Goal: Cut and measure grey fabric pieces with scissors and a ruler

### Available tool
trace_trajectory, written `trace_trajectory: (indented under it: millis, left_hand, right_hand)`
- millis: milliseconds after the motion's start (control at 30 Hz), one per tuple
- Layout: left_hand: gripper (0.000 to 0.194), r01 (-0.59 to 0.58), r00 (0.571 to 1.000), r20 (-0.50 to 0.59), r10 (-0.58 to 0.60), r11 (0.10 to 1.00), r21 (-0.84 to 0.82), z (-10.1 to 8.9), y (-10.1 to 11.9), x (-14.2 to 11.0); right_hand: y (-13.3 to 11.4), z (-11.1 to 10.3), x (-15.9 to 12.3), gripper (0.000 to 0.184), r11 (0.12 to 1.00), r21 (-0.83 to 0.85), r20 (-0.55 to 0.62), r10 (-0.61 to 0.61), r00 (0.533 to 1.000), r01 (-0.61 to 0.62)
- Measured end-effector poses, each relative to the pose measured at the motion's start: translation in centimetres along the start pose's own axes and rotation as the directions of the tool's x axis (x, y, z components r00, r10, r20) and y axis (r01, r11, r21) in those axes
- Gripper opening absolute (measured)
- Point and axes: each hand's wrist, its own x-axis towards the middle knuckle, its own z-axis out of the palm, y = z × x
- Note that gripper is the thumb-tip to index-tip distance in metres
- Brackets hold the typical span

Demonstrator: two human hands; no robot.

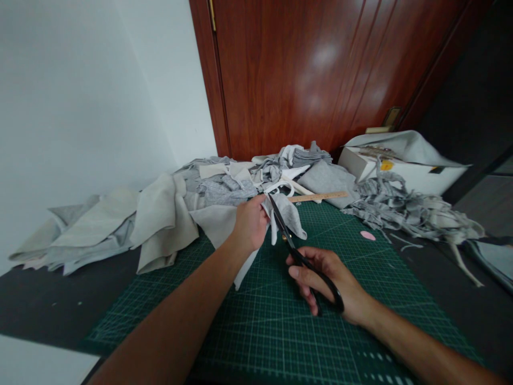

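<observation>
My left hand is closed on a piece of light grey fabric, parts of which hang down on both sides of the fingers. In my right hand is a pair of black-handled scissors, with fingers and thumb in the handle loops. The blades point up and away, right beside my left fingertips, and lie against the fabric. How far the blades are apart I cannot tell. Both hands are over a green cutting mat with a grid.
Grey and beige cloth pieces are heaped at the left and back. A wooden ruler lies near white-handled scissors. On the right are a tangle of fabric strips, a white box and a pink oval. Behind stands a brown door.
</observation>
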Motion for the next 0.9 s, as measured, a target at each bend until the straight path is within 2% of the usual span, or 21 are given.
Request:
trace_trajectory:
  millis: [233, 500, 733, 900]
  left_hand:
    - [0.008, 0.042, 0.998, -0.035, -0.043, 0.998, -0.044, 0.2, 0.1, 0.2]
    - [0.019, -0.071, 0.990, -0.120, 0.075, 0.997, 0.038, 0.2, -0.3, -0.6]
    - [0.027, -0.147, 0.983, -0.092, 0.160, 0.981, 0.128, 0.2, -0.3, -1.0]
    - [0.024, -0.155, 0.981, -0.092, 0.172, 0.973, 0.168, -0.1, -0.4, -0.8]
  right_hand:
    - [-0.1, 0.1, -0.1, 0.061, 1.000, -0.009, -0.006, 0.006, 1.000, -0.006]
    - [0.0, 0.1, 0.0, 0.064, 0.999, -0.033, -0.003, -0.001, 1.000, 0.001]
    - [-0.2, 0.1, 0.0, 0.064, 0.999, -0.039, -0.006, -0.007, 1.000, 0.006]
    - [-0.2, 0.1, -0.1, 0.060, 1.000, -0.025, -0.003, -0.003, 1.000, 0.003]
